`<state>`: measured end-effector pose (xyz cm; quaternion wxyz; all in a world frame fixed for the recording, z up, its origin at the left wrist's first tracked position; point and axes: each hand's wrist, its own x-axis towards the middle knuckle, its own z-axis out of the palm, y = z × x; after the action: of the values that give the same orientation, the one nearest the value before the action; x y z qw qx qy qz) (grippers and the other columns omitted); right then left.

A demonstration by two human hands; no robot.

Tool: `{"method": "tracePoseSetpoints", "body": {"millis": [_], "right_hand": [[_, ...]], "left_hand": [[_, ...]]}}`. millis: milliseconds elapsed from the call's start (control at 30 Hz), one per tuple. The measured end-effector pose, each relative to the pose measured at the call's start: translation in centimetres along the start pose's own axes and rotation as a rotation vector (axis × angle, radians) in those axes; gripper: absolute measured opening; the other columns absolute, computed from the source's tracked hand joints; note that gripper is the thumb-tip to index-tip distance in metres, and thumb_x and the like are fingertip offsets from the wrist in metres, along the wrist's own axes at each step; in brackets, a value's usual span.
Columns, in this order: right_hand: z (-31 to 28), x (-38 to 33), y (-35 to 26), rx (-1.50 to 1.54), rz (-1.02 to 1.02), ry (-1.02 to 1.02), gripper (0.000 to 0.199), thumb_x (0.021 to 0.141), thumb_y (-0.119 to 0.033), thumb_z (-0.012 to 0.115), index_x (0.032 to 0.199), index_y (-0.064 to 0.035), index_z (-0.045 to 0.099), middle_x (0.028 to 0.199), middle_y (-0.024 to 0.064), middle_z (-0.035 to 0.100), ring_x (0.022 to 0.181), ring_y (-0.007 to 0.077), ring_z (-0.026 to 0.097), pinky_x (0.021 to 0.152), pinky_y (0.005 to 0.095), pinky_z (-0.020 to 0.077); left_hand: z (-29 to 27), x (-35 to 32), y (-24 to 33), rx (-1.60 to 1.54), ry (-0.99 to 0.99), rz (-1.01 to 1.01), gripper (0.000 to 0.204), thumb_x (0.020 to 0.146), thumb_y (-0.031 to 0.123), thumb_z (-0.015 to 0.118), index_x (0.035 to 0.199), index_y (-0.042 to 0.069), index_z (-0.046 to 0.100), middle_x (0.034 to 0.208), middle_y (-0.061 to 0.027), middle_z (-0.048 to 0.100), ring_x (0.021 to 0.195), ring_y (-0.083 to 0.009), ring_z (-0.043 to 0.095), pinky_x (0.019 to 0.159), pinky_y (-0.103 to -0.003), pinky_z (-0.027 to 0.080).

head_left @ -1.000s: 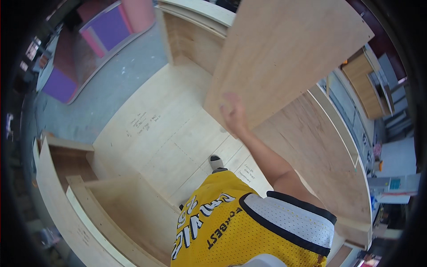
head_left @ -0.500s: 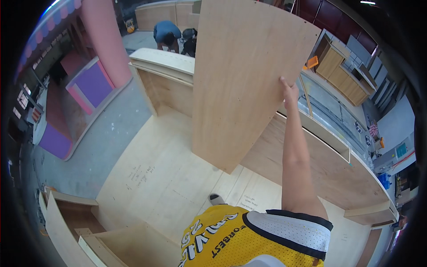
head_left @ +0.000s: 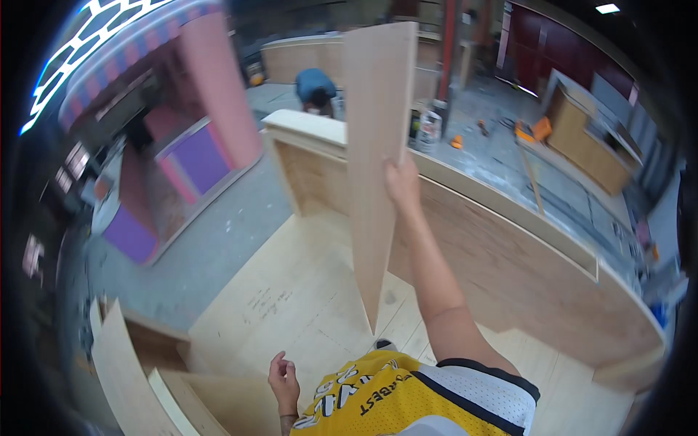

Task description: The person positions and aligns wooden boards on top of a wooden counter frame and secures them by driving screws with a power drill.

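Observation:
A tall plywood panel (head_left: pixel 371 102) stands on end in front of me, turned nearly edge-on, its lower corner close to the wooden floor. My right hand (head_left: pixel 403 180) grips its right edge with the arm stretched out. Low down by my yellow and white jersey (head_left: pixel 371 389) is my left hand (head_left: pixel 284 379), empty, with loosely bent fingers apart. The floor boards (head_left: pixel 291 291) under the panel carry handwritten marks.
A low curved plywood wall (head_left: pixel 509 261) with a ledge runs behind the panel to the right. Wooden box frames (head_left: pixel 138 363) stand at lower left. Beyond are a purple and pink counter (head_left: pixel 196 160), a bending person (head_left: pixel 315 89) and an orange tool case (head_left: pixel 534 129).
The panel has swung from showing its broad face to nearly edge-on. My right hand moved left with it, still gripping. My left hand has come into view, and the view has shifted.

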<state>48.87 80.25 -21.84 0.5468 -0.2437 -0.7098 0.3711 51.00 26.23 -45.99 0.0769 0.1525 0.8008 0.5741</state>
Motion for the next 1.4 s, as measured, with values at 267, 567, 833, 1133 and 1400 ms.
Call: {"method": "tracePoseSetpoints", "body": {"millis": [267,567,833,1133,1400], "right_hand": [[-0.4,1.4,2.8,0.607,0.49,-0.351,0.064,0.091,-0.026,0.073,0.145,0.0012,0.053,0.139,0.0227,0.06,0.128,0.0367,0.06,0.102,0.051,0.0548],[2.0,-0.7,-4.7,0.345,0.197,-0.12,0.067,0.098,-0.012,0.06,0.159,0.003,0.039,0.147,0.0229,0.056,0.124,0.0334,0.061,0.099,0.0446,0.055],[5.5,5.1,-1.2,0.519,0.056,-0.116,0.066,0.088,-0.001,0.067,0.151,0.0095,0.05,0.136,0.0283,0.062,0.122,0.0342,0.063,0.105,0.0483,0.0555],[-1.2,3.5,-26.4,0.609,-0.085,-0.108,0.075,0.068,0.018,0.066,0.137,-0.0101,0.07,0.119,0.0225,0.068,0.109,0.0372,0.063,0.091,0.0624,0.0524],[-4.5,4.7,-29.0,0.58,-0.004,-0.045,0.057,0.074,0.011,0.068,0.127,-0.0098,0.073,0.119,0.0209,0.071,0.107,0.0377,0.065,0.094,0.062,0.0503]], "left_hand": [[-0.6,-7.7,-2.6,0.211,-0.065,-0.182,0.029,0.1,0.017,0.064,0.125,0.004,0.071,0.096,-0.0184,0.073,0.085,-0.0319,0.071,0.081,-0.042,0.058],[4.2,-13.2,-1.3,0.146,0.079,-0.416,0.031,0.101,0.017,0.062,0.129,0.005,0.068,0.103,-0.0196,0.075,0.093,-0.0339,0.073,0.086,-0.044,0.058],[10.4,-11.5,-0.5,0.019,-0.087,-0.416,0.034,0.099,0.019,0.062,0.128,0.003,0.068,0.108,-0.0211,0.075,0.099,-0.0358,0.074,0.09,-0.044,0.058],[17.2,-10.2,-7.7,-0.361,-0.07,-0.945,0.064,0.101,0.054,0.058,0.125,-0.004,0.073,0.128,-0.0276,0.072,0.119,-0.0416,0.068,0.106,-0.043,0.051],[19.2,-9.3,-9.5,-1.632,0.615,-0.986,0.032,0.109,0.019,0.053,0.134,0.0,0.06,0.128,-0.0198,0.068,0.13,-0.0298,0.063,0.103,-0.046,0.059]]}}
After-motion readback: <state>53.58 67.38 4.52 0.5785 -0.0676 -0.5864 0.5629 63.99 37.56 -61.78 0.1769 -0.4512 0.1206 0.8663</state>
